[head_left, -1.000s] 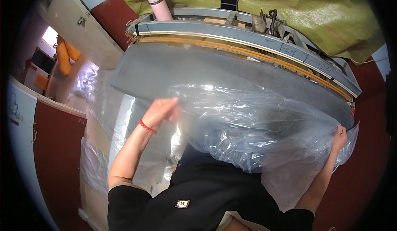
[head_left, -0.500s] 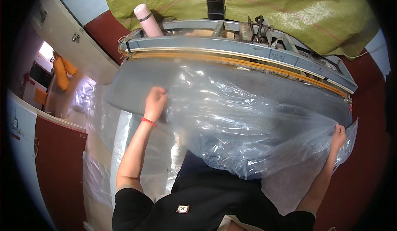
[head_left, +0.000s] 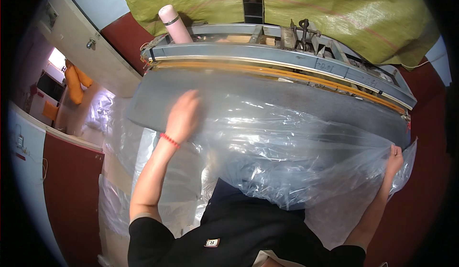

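A clear plastic sheet (head_left: pixel 287 147), wrinkled and shiny, hangs across the front of a long grey padded surface (head_left: pixel 158 95) and down over my lap. My right hand (head_left: pixel 394 160) grips the sheet's right edge in a pinch and draws folds toward it. At the sheet's left end my left hand (head_left: pixel 184 116), wearing a red bead bracelet (head_left: pixel 169 141), is over the grey pad. Motion smears its fingers, so their grip on the sheet cannot be made out.
Behind the pad runs a grey metal frame (head_left: pixel 229 51) with orange strips (head_left: pixel 267 69) and a clamp-like fitting (head_left: pixel 304 33). A pink flask (head_left: pixel 175 24) stands at its left, a dark phone-like slab (head_left: pixel 253 10) on the yellow-green cover (head_left: pixel 334 4). More plastic film (head_left: pixel 119 200) lies at left near an open door (head_left: pixel 95 42).
My left hand has shifted slightly up and turned, now blurred. The sheet's left upper part has dropped lower and flatter on the pad. My right hand stays at the right edge.
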Motion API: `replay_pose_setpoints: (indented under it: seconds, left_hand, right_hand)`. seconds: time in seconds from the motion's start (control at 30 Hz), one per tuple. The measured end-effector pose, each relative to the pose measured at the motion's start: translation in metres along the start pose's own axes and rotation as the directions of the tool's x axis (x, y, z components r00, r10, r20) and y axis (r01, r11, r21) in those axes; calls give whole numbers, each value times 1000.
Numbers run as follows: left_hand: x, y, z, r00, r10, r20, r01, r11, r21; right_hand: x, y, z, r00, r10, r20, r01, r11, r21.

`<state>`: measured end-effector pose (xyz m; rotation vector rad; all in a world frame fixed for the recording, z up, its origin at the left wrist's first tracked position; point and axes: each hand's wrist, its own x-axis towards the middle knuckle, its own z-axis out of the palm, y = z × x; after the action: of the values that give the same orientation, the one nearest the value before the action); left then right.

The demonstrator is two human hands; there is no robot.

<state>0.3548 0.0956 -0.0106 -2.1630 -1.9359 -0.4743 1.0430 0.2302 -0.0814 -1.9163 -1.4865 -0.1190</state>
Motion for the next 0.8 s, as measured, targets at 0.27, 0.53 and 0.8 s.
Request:
replay_pose_setpoints:
  seconds: [0.27, 0.53, 0.8]
  left_hand:
    - [-1, 6, 38, 983, -45, 178, 73, 985, -155]
    - [37, -18, 88, 848, -498, -179, 464, 863, -202]
    - [77, -29, 116, 583, -812, -7, 391, 288, -874]
  right_hand:
    - [1, 5, 2, 1000, 8, -11, -8, 1000, 11]
    - [9, 27, 10, 1000, 4, -19, -1, 991, 136]
    - [56, 66, 53, 959, 276, 67, -234, 634, 737]
